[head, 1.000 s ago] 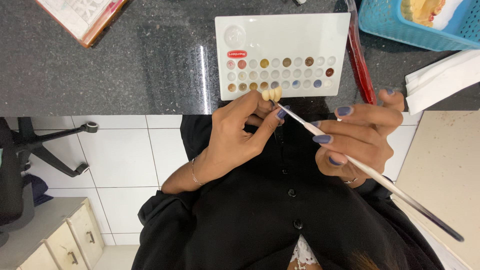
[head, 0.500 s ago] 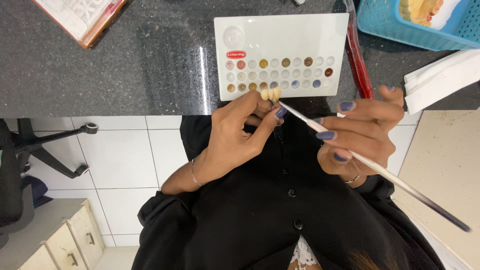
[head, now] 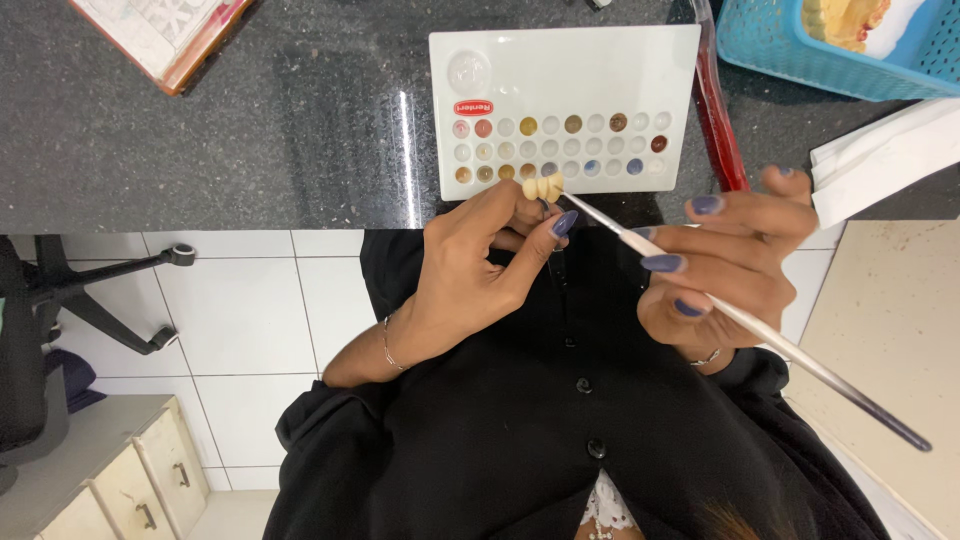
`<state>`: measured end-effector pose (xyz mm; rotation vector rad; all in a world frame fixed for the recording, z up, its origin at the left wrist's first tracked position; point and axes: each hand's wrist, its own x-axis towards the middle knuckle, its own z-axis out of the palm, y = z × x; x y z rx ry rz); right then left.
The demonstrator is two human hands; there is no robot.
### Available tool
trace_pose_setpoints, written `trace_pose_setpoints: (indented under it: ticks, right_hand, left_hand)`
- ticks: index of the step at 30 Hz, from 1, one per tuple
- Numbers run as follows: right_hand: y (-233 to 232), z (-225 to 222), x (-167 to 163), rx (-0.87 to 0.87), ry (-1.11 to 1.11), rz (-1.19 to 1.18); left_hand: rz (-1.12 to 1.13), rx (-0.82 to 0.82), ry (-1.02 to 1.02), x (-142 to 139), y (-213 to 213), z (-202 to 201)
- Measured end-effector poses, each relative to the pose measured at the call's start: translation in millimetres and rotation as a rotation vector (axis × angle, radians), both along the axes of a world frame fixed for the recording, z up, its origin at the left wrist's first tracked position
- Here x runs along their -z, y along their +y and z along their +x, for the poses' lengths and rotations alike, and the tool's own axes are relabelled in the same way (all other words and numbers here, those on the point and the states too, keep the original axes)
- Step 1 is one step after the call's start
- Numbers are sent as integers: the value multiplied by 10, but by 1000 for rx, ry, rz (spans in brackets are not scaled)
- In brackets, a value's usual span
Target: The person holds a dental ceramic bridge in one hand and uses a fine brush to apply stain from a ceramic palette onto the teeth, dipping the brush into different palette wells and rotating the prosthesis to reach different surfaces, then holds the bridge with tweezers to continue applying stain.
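My left hand (head: pixel 480 265) pinches a small cream tooth-shaped piece (head: pixel 543 187) between thumb and fingertips, just over the near edge of the dark counter (head: pixel 300 130). My right hand (head: pixel 725 265) grips a long thin white-handled brush (head: pixel 800 360) with a dark end. The brush tip touches the cream piece from the right. Directly behind the piece lies a white palette (head: pixel 560 70) with several small round wells of tan, brown, pink and blue colour.
A red-handled tool (head: pixel 718 130) lies beside the palette's right edge. A blue basket (head: pixel 830 55) stands at the back right, white tissue (head: pixel 880 160) below it. A book (head: pixel 165 35) sits at the back left. A chair base (head: pixel 90 300) and drawers (head: pixel 110 480) are on the tiled floor.
The right hand and brush handle have drifted slightly to the right. The brush tip stays at the cream piece, and the left hand has barely moved.
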<state>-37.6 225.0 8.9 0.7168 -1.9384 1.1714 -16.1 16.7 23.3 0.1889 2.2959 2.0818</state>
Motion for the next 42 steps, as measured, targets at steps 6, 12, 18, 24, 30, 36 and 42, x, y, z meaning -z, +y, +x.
trace_pose_setpoints:
  ticks: [6,12,18,24,30,36,42]
  right_hand:
    - [-28,-28,-12,-22,56,-51]
    - [-13,-12,-65,-48,-34,61]
    - [-26,-47,-5,-41,55,-15]
    - [-39,-80,2,-41,166,-76]
    - [20,-32,-17,32,116,13]
    - [79,-31,-4,-37,123,81]
    - [-2,-3,-14,-36,82,-18]
  left_hand:
    - [-8,6,-3,-3,-9,4]
    - [0,-2,-8,4,1,7]
    - [-4,3,-10,7,0,3]
    - [14,7,6,12,-6,2]
    - [24,-4,-5,18,5,8]
    - [14,5,-11,11,-2,11]
    - [4,3,8,19,-7,7]
